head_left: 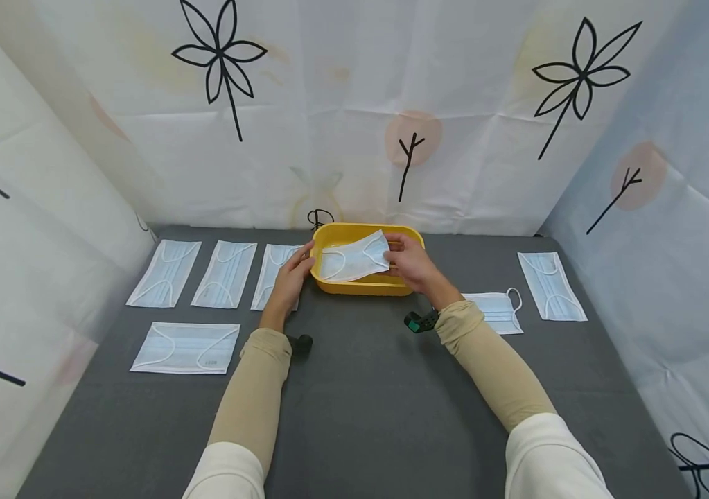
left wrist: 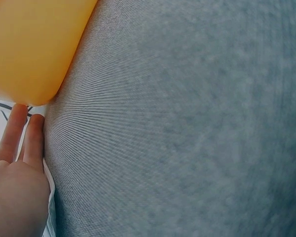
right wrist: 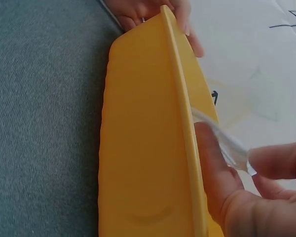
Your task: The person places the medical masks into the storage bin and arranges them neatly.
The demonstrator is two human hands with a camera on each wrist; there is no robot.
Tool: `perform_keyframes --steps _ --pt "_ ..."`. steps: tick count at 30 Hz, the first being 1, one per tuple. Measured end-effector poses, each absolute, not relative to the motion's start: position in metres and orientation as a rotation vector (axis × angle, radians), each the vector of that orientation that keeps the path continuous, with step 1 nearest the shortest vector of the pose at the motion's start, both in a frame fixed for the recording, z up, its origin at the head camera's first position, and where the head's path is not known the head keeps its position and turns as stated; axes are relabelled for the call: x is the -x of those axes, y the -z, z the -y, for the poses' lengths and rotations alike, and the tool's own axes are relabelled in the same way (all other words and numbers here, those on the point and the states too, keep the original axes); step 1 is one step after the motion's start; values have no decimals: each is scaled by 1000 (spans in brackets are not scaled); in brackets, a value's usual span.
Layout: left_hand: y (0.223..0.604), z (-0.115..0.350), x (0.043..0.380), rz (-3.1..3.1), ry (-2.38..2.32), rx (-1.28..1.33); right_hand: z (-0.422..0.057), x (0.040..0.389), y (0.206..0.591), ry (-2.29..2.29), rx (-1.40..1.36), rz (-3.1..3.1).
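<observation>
In the head view a yellow plastic basket (head_left: pixel 366 287) stands on the grey table near the back wall. My right hand (head_left: pixel 413 265) pinches a pale blue face mask (head_left: pixel 357 258) by its right end, between thumb and fingers. That mask lies tilted over the basket's opening, its white ear loops facing up. The right wrist view shows the mask's edge (right wrist: pixel 227 140) just above the basket's rim. At the basket's left end is my left hand (head_left: pixel 290 281), its fingertips against the side. In the left wrist view its fingers (left wrist: pixel 33 140) reach out fairly straight.
Left of the basket lie a front mask (head_left: pixel 186 348) and a row of masks, including an outer one (head_left: pixel 163 274), a middle one (head_left: pixel 224 275) and one (head_left: pixel 267 277) partly behind my left hand. On the right are two more masks, one (head_left: pixel 496 312) partly behind my forearm, another (head_left: pixel 552 286) farther right.
</observation>
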State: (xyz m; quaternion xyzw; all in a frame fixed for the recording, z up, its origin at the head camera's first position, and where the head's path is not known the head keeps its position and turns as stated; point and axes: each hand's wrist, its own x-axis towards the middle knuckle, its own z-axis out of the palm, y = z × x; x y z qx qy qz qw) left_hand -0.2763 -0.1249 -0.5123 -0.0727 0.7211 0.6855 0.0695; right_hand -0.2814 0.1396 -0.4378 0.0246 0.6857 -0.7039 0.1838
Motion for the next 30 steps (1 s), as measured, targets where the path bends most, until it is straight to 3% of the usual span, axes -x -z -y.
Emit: perform_keyframes --steps 18,30 --pt "510 124 276 -2178 -2057 222 -142 270 434 1051 406 -2697" --pt "511 124 274 -2189 -2040 244 -141 259 431 636 462 -2918"
